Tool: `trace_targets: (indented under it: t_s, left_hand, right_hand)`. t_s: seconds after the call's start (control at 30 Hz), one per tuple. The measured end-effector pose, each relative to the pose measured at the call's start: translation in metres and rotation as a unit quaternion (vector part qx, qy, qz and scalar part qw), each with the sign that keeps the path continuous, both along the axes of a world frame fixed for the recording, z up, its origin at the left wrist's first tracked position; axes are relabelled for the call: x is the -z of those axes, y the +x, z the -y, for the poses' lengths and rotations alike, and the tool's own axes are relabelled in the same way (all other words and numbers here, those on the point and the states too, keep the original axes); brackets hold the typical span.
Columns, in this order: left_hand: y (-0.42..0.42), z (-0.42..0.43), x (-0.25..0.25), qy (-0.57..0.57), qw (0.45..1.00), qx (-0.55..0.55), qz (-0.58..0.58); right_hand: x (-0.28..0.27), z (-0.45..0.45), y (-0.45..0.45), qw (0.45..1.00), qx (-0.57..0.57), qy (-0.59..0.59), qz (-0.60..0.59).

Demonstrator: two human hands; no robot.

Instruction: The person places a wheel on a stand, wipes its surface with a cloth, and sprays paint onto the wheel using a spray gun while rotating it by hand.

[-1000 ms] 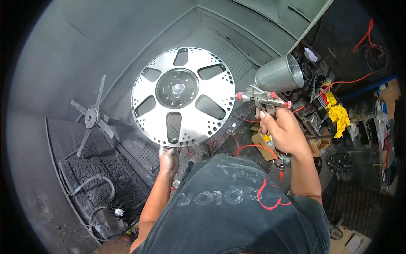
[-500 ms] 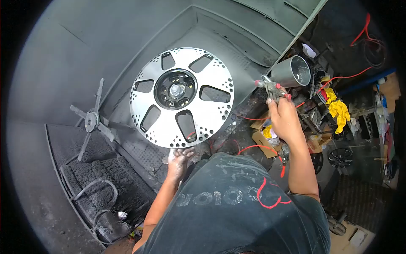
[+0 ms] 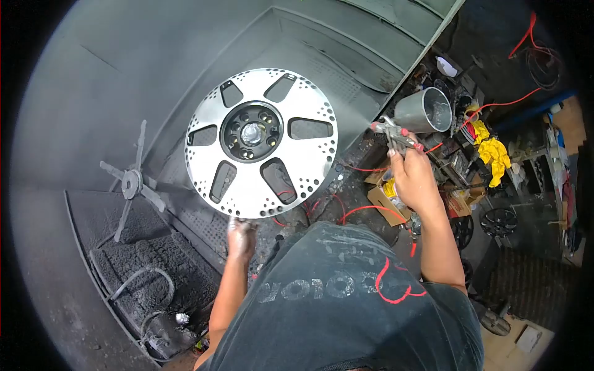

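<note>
A silver wheel face point(image 3: 297, 170) with a dark hub, slotted windows and small round holes sits in front of me, foil-like wrap point(image 3: 251, 133) at its centre. My left hand point(image 3: 241, 239), whitened with powder or paint, is at the wheel's near edge. The rim hides its fingertips, so I cannot tell whether they grip. On the right, my right hand point(image 3: 413, 175) is closed around a spray gun point(image 3: 396, 135) with red knobs. Its nozzle points left at the wheel, apart from it, and a faint pale mist hangs between them.
Grey booth walls point(image 3: 124, 68) surround the wheel. Left stands a spoked stand point(image 3: 131, 184) above a dusty block point(image 3: 145, 263) with a hose. At right are a metal bucket point(image 3: 427, 111), a cardboard box point(image 3: 385, 207), yellow cloth point(image 3: 493, 161) and a red hose point(image 3: 371, 213) near my body.
The wheel has turned slightly counterclockwise in view. My left hand has shifted left along its near edge. My right hand still holds the spray gun at nearly the same place.
</note>
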State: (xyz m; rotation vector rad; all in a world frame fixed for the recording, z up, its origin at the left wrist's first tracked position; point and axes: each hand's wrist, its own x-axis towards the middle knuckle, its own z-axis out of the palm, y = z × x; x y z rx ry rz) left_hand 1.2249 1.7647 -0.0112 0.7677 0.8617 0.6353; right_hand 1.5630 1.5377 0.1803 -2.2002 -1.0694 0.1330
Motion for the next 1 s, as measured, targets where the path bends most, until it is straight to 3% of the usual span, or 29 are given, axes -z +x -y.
trace_targets:
  t_s: [0.1,0.2,0.23,0.3,0.37,0.43,0.47,0.6,0.73,0.8,0.87,0.9,0.93,0.97,1.0]
  left_hand:
    - [0.014,0.042,0.000,-0.029,0.987,0.141,0.070]
    - [0.032,0.067,-0.014,-0.070,0.977,0.112,0.166]
    - [0.034,0.065,-0.022,-0.061,0.983,0.087,0.150]
    - [0.028,0.053,-0.020,-0.040,0.991,0.053,0.118]
    - [0.024,0.038,-0.033,-0.013,0.997,0.052,0.056]
    - [-0.003,0.007,0.004,0.030,0.995,0.072,0.061]
    - [-0.009,-0.003,0.001,0.056,0.995,0.074,0.031]
    - [-0.012,-0.038,-0.022,0.110,0.993,0.042,-0.012]
    - [-0.003,-0.032,-0.027,0.033,0.990,-0.141,0.005]
    - [-0.005,-0.016,-0.016,0.030,0.998,-0.056,-0.018]
    - [-0.015,0.002,0.027,-0.005,0.996,0.085,0.003]
    - [-0.005,0.021,0.012,-0.044,0.995,0.091,0.017]
    - [0.009,0.042,-0.008,-0.084,0.991,0.097,0.030]
    - [0.019,0.056,-0.018,-0.084,0.988,0.098,0.082]
    - [0.024,0.063,-0.022,-0.085,0.982,0.099,0.135]
  right_hand:
    - [0.001,-0.001,0.000,0.999,0.040,-0.001,0.028]
    - [-0.010,-0.007,-0.009,1.000,0.012,0.013,0.011]
    - [-0.010,-0.006,-0.011,1.000,0.011,0.013,0.010]
    - [-0.010,-0.002,-0.014,0.985,0.013,-0.049,-0.164]
    - [-0.023,-0.006,-0.019,0.978,-0.029,-0.026,-0.205]
    - [-0.029,-0.011,-0.025,0.964,-0.073,0.014,-0.255]
    - [-0.028,-0.011,-0.023,0.964,-0.073,0.014,-0.255]
    - [-0.011,-0.001,-0.009,0.997,-0.038,-0.006,-0.067]
    - [-0.011,0.004,-0.007,0.999,0.037,0.023,-0.002]
    - [-0.010,0.006,-0.008,0.996,0.066,0.045,0.023]
    - [-0.009,0.010,-0.013,0.997,0.068,-0.029,-0.002]
    - [-0.013,0.011,-0.017,0.997,0.067,-0.029,-0.004]
    - [-0.021,0.011,-0.023,0.995,0.044,-0.033,-0.079]
    - [-0.026,0.011,-0.027,0.987,0.021,-0.037,-0.154]
    - [-0.027,0.009,-0.030,0.987,0.023,-0.037,-0.155]
